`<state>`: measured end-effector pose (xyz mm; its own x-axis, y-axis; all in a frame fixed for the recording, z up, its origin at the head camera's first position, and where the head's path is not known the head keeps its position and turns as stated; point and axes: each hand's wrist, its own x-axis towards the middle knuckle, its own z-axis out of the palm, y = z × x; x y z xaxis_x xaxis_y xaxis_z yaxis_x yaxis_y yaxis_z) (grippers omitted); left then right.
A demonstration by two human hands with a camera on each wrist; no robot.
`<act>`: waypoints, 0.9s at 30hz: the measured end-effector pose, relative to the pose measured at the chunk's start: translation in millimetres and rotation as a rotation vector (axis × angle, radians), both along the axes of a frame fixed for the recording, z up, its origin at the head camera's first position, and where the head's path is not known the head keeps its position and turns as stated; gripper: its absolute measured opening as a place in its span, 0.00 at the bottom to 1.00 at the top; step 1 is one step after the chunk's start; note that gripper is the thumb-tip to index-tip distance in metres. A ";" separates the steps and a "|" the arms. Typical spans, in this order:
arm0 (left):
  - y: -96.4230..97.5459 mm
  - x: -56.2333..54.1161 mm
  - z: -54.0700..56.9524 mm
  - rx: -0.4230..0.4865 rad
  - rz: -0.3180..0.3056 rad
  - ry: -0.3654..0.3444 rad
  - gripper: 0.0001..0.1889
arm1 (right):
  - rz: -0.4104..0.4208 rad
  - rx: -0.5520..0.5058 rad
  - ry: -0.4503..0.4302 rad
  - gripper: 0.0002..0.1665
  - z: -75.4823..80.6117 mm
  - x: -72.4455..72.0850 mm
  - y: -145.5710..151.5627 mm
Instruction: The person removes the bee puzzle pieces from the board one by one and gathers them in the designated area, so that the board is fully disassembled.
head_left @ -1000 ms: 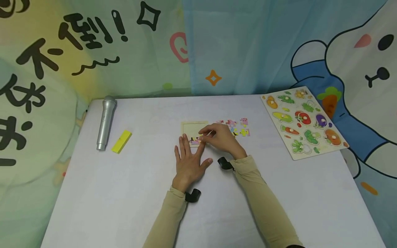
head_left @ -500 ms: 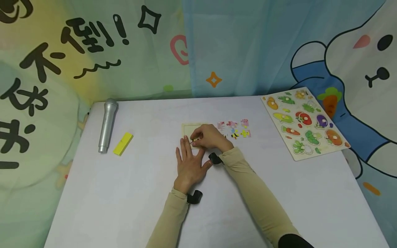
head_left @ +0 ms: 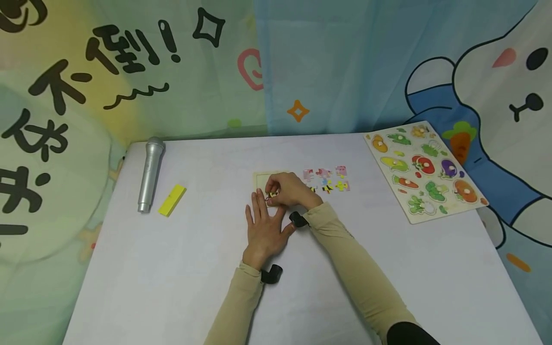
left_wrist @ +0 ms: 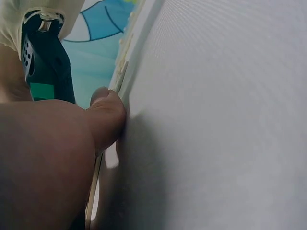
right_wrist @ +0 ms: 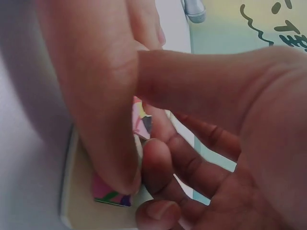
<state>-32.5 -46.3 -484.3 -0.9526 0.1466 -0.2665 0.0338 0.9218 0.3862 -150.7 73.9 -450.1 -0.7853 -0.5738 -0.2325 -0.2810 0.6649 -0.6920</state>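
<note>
A small wooden puzzle tray [head_left: 260,179] lies mid-table, its near part covered by both hands. My left hand [head_left: 266,234] rests flat with straight fingers, its fingertips on the tray's near edge. Over the tray, my right hand [head_left: 290,190] has curled fingers and pinches a pink jigsaw piece [right_wrist: 142,120], partly hidden by the thumb and fingers in the right wrist view. Another pink and green piece [right_wrist: 110,192] lies in the tray under a left finger. Loose jigsaw pieces [head_left: 342,186] with pink, yellow and black prints lie in rows right of the right hand.
A silver microphone [head_left: 151,175] and a yellow block [head_left: 172,200] lie on the left of the white table [head_left: 207,172]. At the back right is a vegetable peg puzzle board [head_left: 415,219]. A printed curtain [head_left: 327,67] hangs behind the table.
My right hand has moved left over the tray, uncovering more of the loose pieces, and has barely shifted in the last half second. The left hand stays at the tray edge.
</note>
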 end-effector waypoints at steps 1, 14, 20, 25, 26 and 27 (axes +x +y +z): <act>0.2 0.0 -0.2 0.000 0.000 0.003 0.39 | -0.002 -0.007 0.003 0.14 -0.8 -0.4 0.4; 0.8 0.2 -0.8 0.031 0.005 0.015 0.40 | -0.099 -0.174 0.017 0.06 2.0 -0.7 14.4; 1.3 -0.7 -3.1 0.030 0.011 0.010 0.41 | -0.166 -0.263 -0.032 0.05 11.6 3.3 36.2; 1.4 -1.0 -4.8 0.031 0.019 0.016 0.41 | -0.230 -0.311 -0.050 0.09 18.6 6.7 59.8; 1.7 -0.8 -4.3 0.031 0.020 0.015 0.41 | -0.243 -0.306 -0.034 0.11 19.1 7.3 64.6; 2.1 -0.4 -3.3 0.032 0.022 0.023 0.40 | -0.258 -0.303 -0.019 0.12 19.7 8.1 69.3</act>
